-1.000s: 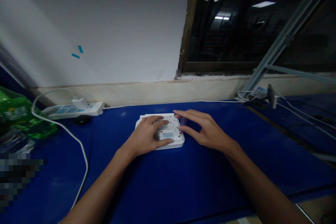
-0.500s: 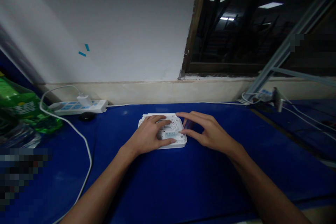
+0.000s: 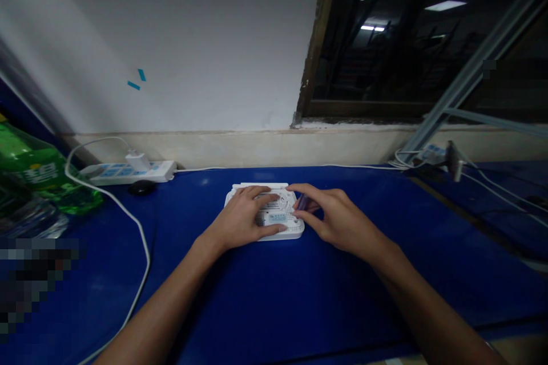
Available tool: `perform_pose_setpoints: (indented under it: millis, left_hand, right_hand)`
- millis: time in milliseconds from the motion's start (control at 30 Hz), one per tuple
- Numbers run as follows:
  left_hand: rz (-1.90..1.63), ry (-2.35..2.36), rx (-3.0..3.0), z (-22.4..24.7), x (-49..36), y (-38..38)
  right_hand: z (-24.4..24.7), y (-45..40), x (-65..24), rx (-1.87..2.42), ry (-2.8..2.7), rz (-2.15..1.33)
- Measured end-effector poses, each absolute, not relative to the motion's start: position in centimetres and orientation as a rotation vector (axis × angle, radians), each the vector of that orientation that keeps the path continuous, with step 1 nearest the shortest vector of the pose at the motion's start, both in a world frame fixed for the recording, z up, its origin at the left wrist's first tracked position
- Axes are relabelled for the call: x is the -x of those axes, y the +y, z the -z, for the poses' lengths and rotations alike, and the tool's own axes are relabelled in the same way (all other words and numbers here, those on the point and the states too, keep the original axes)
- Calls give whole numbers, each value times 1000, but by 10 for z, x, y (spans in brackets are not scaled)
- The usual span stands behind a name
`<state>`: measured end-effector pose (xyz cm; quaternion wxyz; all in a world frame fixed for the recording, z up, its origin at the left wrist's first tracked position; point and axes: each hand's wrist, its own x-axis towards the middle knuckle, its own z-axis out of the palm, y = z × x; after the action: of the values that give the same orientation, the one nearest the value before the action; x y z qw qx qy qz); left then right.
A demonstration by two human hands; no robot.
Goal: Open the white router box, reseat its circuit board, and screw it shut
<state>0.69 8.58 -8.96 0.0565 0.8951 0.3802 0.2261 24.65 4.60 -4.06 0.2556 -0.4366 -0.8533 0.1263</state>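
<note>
A flat white plastic device [image 3: 295, 229] with vent holes, rounded corners and a pale blue label lies on the blue table. Its exact kind I cannot tell. My left hand [image 3: 247, 214] rests on its left part, fingers spread and thumb stretched along the near side. At the device's right edge is my right hand [image 3: 338, 214], with the index fingertip at the far right corner and the thumb near the right side. A small purple object [image 3: 303, 202] shows between its thumb and fingers, mostly hidden by them.
A white power strip [image 3: 165, 172] with a charger plugged in lies along the wall at left, a black mouse-like object [image 3: 142, 187] before it. Green bottles [image 3: 47, 171] stand far left. A white cable [image 3: 143, 239] runs down the table. A phone-like object [image 3: 454, 162] is at right.
My right hand has shifted slightly left and its fingers have drawn in around the purple object. My left hand and the white device stay in place.
</note>
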Motion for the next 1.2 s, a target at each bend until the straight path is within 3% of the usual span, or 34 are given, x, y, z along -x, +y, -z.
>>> perform_pose_setpoints:
  millis: [233, 400, 633, 800, 1067, 1200]
  left_hand:
    - [-683, 1162, -2692, 89, -7, 86]
    - [-699, 1121, -2705, 88, -6, 86]
    - [-696, 1124, -2712, 88, -5, 86]
    - [-690, 1113, -2723, 89, -5, 87]
    - [-662, 1133, -2710, 87, -5, 85]
    - [-652, 1128, -2712, 86, -6, 84]
  right_hand:
    - [31, 43, -245, 1363, -2341, -147]
    - [-5, 47, -244, 1108, -2817, -21]
    - [-24, 58, -224, 976, -3244, 462]
    - [-24, 59, -220, 953, -3329, 433]
    - [-22, 54, -194, 1543, -3151, 244]
    - [-26, 60, -191, 1632, -3132, 170]
